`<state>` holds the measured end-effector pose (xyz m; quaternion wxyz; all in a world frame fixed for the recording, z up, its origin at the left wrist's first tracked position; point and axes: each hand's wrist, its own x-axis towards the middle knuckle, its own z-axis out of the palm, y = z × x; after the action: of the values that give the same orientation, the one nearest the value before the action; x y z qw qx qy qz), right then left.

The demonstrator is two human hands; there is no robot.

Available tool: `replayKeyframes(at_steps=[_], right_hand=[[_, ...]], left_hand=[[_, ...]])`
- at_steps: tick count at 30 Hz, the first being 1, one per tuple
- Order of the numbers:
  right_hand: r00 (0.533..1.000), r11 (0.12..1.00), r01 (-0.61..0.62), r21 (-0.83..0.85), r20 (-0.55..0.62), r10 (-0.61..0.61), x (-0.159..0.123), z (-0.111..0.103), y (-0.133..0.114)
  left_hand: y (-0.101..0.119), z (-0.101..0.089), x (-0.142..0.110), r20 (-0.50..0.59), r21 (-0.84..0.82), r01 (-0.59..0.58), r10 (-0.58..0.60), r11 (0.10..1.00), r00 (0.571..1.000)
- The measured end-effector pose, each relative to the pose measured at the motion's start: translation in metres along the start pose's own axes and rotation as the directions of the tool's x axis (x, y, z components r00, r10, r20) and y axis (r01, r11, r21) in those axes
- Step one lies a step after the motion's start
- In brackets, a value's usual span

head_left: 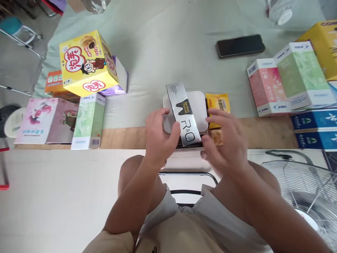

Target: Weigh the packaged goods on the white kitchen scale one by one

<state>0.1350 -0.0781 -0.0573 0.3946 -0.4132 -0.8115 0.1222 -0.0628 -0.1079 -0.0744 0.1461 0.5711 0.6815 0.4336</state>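
Note:
A long silver toothpaste-style carton (185,114) marked "Bamboo Charcoal" lies slantwise across a white rounded container (199,105) at the table's near edge. My left hand (161,138) is beside the container's left side, thumb and fingers apart; its thumb tip meets the carton's edge in the picture, but whether it touches I cannot tell. On the other side, my right hand (229,142) hovers with fingers spread, holding nothing. It partly covers a yellow snack packet (218,102) and a small brownish packet (216,136). A dark item under the carton's near end is mostly hidden.
Stacked boxes stand left, among them a yellow box (88,63), a pink box (37,121) and a green-white box (86,121). On the right are a pink-white box (268,88), a green box (298,75) and blue boxes (316,121). A phone (240,46) lies farther back; a fan (305,193) stands lower right.

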Motion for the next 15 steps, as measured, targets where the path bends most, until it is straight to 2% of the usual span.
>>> replayKeyframes(at_steps=[4, 7, 11, 15], right_hand=[[0.973, 1.000, 0.009, 0.028, 0.228, -0.016, -0.011, 0.011, -0.018], [0.949, 1.000, -0.003, 0.005, 0.316, 0.001, -0.012, 0.019, -0.023], [0.943, 0.998, -0.055, -0.018, 0.329, 0.057, -0.008, 0.029, -0.022], [0.974, 0.996, -0.089, -0.019, 0.206, 0.091, -0.004, 0.024, -0.026]], left_hand=[[0.006, 0.004, 0.001, -0.072, 0.051, 0.028, -0.025, 0.998, 0.997], [0.011, 0.008, 0.003, -0.080, 0.034, 0.056, -0.053, 0.998, 0.995], [0.016, 0.012, 0.003, -0.116, -0.001, 0.062, -0.061, 0.998, 0.991], [0.025, 0.015, -0.004, -0.129, -0.052, -0.001, -0.006, 0.999, 0.992]])
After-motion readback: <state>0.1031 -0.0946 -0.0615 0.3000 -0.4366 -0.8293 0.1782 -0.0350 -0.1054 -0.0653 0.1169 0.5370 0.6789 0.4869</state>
